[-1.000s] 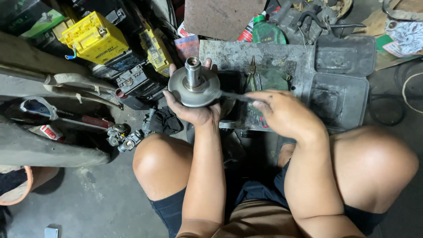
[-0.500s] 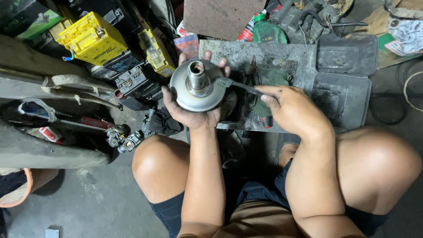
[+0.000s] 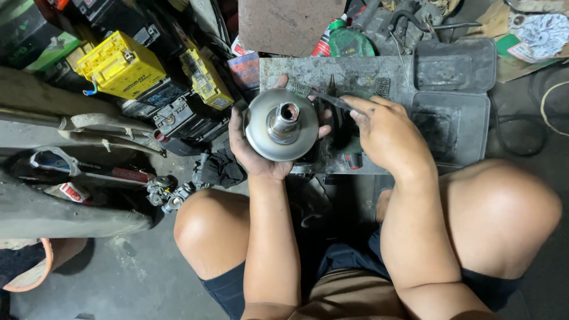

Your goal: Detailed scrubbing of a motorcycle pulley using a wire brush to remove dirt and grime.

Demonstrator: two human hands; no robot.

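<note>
Two hands work over the floor in the head view. Since a second ago the left hand (image 3: pixel 256 151) has tilted the round grey metal pulley disc with a central steel hub (image 3: pixel 281 124) face-up toward the camera, cupping it from beneath. The right hand (image 3: pixel 388 133) pinches a thin dark metal tool (image 3: pixel 332 101), its tip now nearer the disc's rim, above the grey open tool case (image 3: pixel 453 112).

The left hand (image 3: pixel 256 145) is raised palm up, fingers spread and curled upward in a cupping grip, forearm running straight up from the lap. The right hand (image 3: pixel 388 133) lies knuckles up beside it, fingers pinched together toward the left, wrist slightly bent, forearm angled inward.
</note>
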